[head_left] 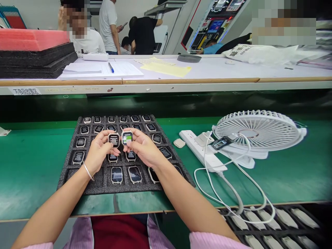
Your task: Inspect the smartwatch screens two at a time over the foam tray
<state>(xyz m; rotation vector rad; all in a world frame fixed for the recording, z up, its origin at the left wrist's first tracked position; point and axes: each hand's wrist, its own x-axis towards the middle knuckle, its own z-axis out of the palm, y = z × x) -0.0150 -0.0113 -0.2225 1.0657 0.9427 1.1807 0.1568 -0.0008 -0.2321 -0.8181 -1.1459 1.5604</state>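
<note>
Between thumb and fingers, my left hand (98,151) grips a smartwatch case (113,139) whose dark screen shows lines of white text. Close beside it, my right hand (145,149) holds another smartwatch case (127,137) with a green and white patch on its screen; its thumb lies on the lower screen. Both hands are above a dark foam tray (97,186) with rows of pockets. Many pockets hold strapless watch cases, several with white text lit. In the front row, a watch case (135,174) has a dark screen. My forearms hide parts of the tray.
Right of the tray are a white power strip (201,150), a white fan (255,133) and looping white cables. A second tray (272,231) of watch cases sits lower right. A shelf (160,83) crosses behind, bearing foam blocks (33,52) and papers. Several people are beyond it.
</note>
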